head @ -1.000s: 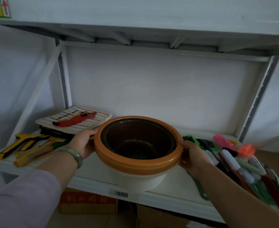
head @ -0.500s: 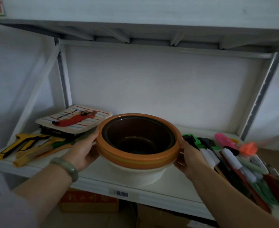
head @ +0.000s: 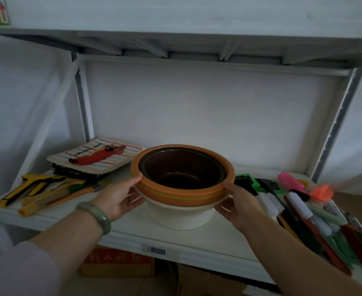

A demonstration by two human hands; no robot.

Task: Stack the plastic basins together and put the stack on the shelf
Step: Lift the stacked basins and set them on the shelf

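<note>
A stack of nested plastic basins (head: 182,195) stands on the white shelf board (head: 197,240): a dark brown one innermost, orange ones around it, a cream one at the bottom. My left hand (head: 120,197) holds the stack's left rim, thumb on the orange edge. My right hand (head: 237,201) holds the right rim the same way. The cream base appears to rest on the board, near its front edge.
Striped plates (head: 96,155) lie at the back left, with yellow and black tools (head: 39,189) in front of them. Several brushes (head: 316,212) crowd the right end. A higher shelf (head: 175,43) hangs overhead. A cardboard box (head: 116,261) sits below.
The stack has moved forward and down from in front of the shelf edge onto the board. Both hands stayed on its rim.
</note>
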